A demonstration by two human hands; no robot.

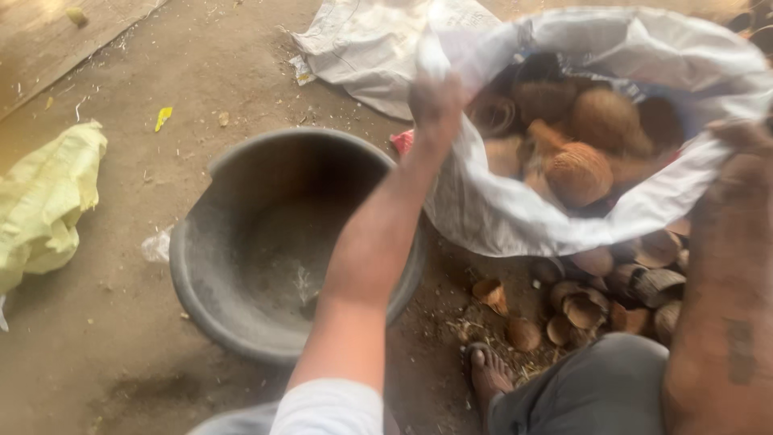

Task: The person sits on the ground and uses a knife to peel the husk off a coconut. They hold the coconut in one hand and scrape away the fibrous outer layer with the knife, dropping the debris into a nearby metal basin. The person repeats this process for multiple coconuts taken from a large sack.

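Observation:
A white woven sack [515, 217] stands open at the upper right, holding several brown coconut shells [578, 171]. My left hand [436, 106] grips the sack's left rim and holds it up. My right hand [745, 141] holds the sack's right rim; my forearm runs down the right edge of the view. A dark, dented metal basin [209, 306] sits on the dirt floor left of the sack, under my left forearm, with only a little debris at its bottom.
Loose coconut shell pieces [584, 310] lie on the ground below the sack, by my bare foot [489, 374]. A yellow-green sack [44, 201] lies at the left edge. Another white sack [362, 48] lies flat behind the basin.

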